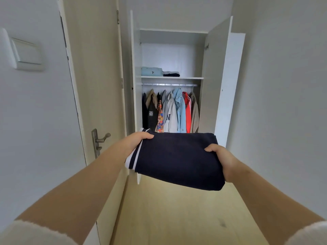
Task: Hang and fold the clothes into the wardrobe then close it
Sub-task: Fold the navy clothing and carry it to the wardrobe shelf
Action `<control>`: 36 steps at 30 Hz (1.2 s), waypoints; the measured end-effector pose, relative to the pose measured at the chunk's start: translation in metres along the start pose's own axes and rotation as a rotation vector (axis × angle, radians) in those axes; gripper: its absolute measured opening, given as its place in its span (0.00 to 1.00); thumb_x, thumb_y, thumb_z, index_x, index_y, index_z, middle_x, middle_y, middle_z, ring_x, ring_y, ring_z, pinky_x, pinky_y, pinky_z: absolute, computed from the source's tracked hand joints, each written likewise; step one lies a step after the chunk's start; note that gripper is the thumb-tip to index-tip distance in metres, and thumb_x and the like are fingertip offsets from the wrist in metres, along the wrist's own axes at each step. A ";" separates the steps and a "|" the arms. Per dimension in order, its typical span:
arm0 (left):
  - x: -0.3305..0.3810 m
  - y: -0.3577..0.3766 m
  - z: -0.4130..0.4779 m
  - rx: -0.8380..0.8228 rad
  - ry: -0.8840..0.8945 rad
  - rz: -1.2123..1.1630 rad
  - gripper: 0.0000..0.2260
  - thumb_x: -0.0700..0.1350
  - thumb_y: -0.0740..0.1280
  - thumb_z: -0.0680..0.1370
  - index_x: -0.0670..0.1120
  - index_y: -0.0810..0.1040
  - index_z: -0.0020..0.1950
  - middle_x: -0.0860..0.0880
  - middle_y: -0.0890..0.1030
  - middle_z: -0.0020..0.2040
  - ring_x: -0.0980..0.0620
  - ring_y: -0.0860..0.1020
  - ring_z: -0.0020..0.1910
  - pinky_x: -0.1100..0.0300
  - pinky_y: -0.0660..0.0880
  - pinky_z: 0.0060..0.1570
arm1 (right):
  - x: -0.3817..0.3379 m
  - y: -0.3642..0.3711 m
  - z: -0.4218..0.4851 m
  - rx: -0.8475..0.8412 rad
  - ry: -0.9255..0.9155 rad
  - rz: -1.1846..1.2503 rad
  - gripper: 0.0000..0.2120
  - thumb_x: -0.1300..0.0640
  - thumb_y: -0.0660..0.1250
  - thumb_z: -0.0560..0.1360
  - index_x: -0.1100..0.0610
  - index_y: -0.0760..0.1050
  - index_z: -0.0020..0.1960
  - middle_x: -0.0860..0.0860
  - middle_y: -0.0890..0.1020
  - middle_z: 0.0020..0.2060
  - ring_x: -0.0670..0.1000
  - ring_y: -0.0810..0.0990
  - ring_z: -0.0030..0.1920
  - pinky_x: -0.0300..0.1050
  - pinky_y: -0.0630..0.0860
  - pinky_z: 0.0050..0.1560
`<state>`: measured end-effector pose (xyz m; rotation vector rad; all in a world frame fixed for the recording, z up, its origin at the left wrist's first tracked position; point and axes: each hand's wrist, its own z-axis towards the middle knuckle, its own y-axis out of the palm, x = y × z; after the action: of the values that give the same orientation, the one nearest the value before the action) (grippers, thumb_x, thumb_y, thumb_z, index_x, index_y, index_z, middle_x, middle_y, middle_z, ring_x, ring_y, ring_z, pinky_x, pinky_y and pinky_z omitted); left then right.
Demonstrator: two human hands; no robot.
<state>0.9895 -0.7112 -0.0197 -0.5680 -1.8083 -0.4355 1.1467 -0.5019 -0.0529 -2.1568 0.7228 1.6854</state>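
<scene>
The folded navy knit garment with white-striped trim (177, 160) is held flat in the air, well short of the open white wardrobe (212, 82). The left hand (139, 138) grips its striped edge, thumb on top; the right hand (219, 156) clasps the opposite edge likewise. It looks soft, light and floppy, so support at both edges should keep the fold. Two folded piles (159, 71) sit toward the left end of the white shelf (191, 78). Hung jackets (171, 112) fill the rail below. The pale wooden floor (177, 218) lies between white walls.
</scene>
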 end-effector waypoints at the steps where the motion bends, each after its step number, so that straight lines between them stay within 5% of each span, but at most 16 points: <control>1: 0.007 0.005 0.019 0.005 0.003 0.011 0.07 0.44 0.64 0.77 0.42 0.79 0.42 0.46 0.83 0.30 0.50 0.81 0.26 0.62 0.73 0.28 | -0.007 -0.005 0.018 -0.003 -0.011 -0.003 0.08 0.57 0.64 0.71 0.55 0.78 0.48 0.53 0.85 0.33 0.56 0.81 0.40 0.44 0.73 0.35; 6: 0.049 0.030 0.122 0.006 0.032 0.017 0.07 0.44 0.65 0.76 0.42 0.80 0.45 0.45 0.84 0.35 0.47 0.82 0.32 0.59 0.75 0.34 | -0.047 -0.037 0.118 -0.028 -0.034 0.040 0.07 0.57 0.64 0.71 0.55 0.78 0.47 0.52 0.85 0.31 0.54 0.83 0.34 0.42 0.74 0.32; 11: 0.078 0.041 0.212 0.036 -0.002 0.025 0.06 0.43 0.65 0.75 0.42 0.79 0.45 0.44 0.84 0.34 0.46 0.81 0.37 0.56 0.73 0.37 | -0.073 -0.045 0.212 -0.018 0.003 0.040 0.12 0.56 0.65 0.70 0.57 0.76 0.52 0.56 0.84 0.43 0.58 0.80 0.45 0.47 0.74 0.38; 18: 0.103 0.030 0.314 0.074 -0.016 -0.006 0.07 0.44 0.65 0.76 0.42 0.80 0.44 0.44 0.84 0.34 0.47 0.82 0.32 0.57 0.74 0.36 | -0.099 -0.036 0.319 -0.059 0.014 0.037 0.13 0.58 0.64 0.72 0.57 0.75 0.55 0.57 0.82 0.47 0.58 0.79 0.46 0.48 0.74 0.39; 27: 0.148 -0.014 0.474 0.097 0.064 -0.056 0.07 0.43 0.65 0.75 0.42 0.79 0.48 0.43 0.83 0.40 0.44 0.79 0.42 0.52 0.75 0.48 | -0.156 0.002 0.492 -0.067 -0.011 -0.011 0.07 0.56 0.65 0.69 0.55 0.78 0.46 0.53 0.84 0.30 0.56 0.81 0.39 0.45 0.73 0.35; 36: 0.227 -0.041 0.642 0.047 0.094 -0.066 0.07 0.44 0.65 0.75 0.42 0.80 0.46 0.44 0.84 0.34 0.46 0.80 0.37 0.56 0.73 0.36 | -0.221 0.025 0.662 -0.051 -0.038 0.022 0.12 0.57 0.66 0.68 0.56 0.77 0.51 0.56 0.84 0.40 0.58 0.81 0.43 0.47 0.75 0.37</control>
<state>0.4111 -0.3508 0.0056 -0.4492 -1.7457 -0.4553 0.5587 -0.1283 -0.0108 -2.1525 0.7028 1.7687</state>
